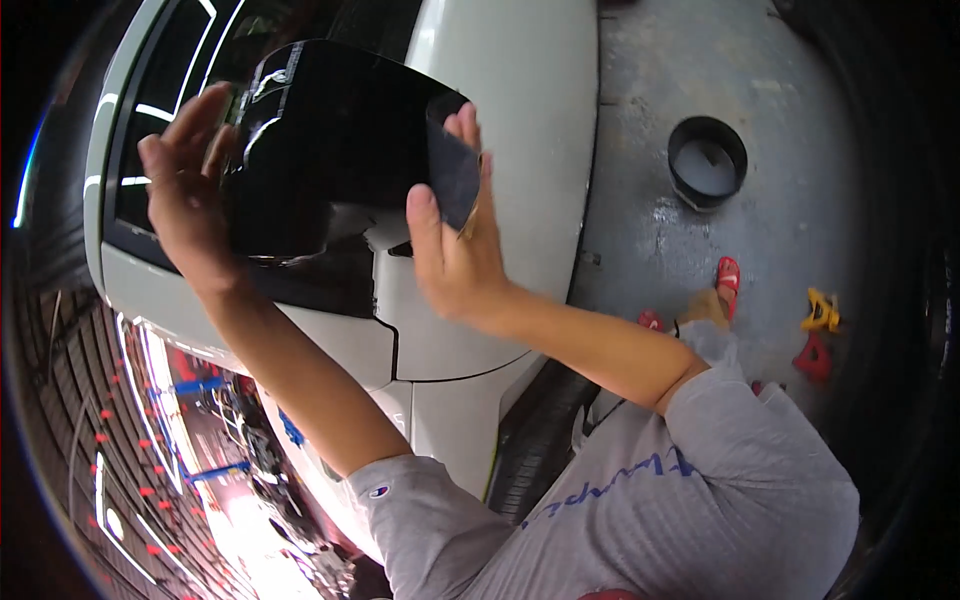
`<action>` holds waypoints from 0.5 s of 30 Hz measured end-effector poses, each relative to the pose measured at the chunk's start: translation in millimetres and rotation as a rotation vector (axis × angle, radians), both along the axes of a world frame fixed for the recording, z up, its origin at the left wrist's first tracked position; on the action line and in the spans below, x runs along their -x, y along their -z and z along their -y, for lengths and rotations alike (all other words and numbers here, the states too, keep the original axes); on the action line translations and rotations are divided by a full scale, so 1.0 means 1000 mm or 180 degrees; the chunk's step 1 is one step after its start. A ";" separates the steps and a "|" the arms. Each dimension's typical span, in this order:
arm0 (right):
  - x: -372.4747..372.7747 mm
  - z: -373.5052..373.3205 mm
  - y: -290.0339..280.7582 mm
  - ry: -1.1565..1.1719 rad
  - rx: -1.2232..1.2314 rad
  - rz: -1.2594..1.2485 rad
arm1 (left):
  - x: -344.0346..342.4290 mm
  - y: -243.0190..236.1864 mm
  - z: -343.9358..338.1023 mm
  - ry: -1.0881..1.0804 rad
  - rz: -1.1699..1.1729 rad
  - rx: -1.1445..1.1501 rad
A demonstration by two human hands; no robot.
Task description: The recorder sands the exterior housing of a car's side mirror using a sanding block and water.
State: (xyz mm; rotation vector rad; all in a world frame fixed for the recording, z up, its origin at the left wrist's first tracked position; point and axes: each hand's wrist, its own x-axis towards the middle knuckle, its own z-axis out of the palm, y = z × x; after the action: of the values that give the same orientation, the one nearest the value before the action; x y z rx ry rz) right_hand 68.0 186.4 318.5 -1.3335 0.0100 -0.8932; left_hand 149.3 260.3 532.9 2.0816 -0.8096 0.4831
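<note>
In front of me is the glossy black side mirror [340, 140] of a white car. My right hand [465, 265] is at the mirror's right edge, holding a bent, dark grey sheet of sandpaper [455, 178] between the thumb and the fingers. Part of the sheet curls up beside the fingertips. At the mirror's left edge my left hand [192, 205] is raised with its fingers spread, holding nothing. Whether its fingers touch the mirror cannot be made out.
White car bodywork [510, 70] surrounds the mirror, with a dark window [165, 110] behind it. On the grey floor to the right stands a black bucket [712, 128] of cloudy liquid. Nearer are a yellow tool [822, 311], a red object [812, 358] and my foot in a red sandal [729, 285].
</note>
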 end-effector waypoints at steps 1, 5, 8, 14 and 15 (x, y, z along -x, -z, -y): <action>0.010 -0.022 0.003 0.0088 -0.0030 -0.0046 | 0.008 0.003 -0.001 -0.0188 -0.0250 -0.0317; 0.020 -0.058 0.007 -0.0102 -0.1070 0.0381 | 0.014 0.005 0.007 -0.0295 -0.0159 -0.0576; 0.023 -0.066 0.002 -0.0007 -0.1280 0.0326 | 0.013 0.002 0.008 -0.0347 -0.0305 -0.0644; 0.015 -0.059 -0.010 -0.0041 -0.1702 0.0364 | 0.021 -0.006 0.001 -0.0242 -0.0465 -0.0438; 0.008 -0.050 -0.006 -0.0080 -0.1812 0.0265 | 0.021 -0.002 0.004 -0.0252 -0.0524 -0.0392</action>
State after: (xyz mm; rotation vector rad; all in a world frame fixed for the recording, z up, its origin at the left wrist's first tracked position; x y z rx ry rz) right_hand 59.9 236.2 324.9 -0.7643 0.1706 -0.8426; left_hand 128.5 256.4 534.7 2.2404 -0.6773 0.3055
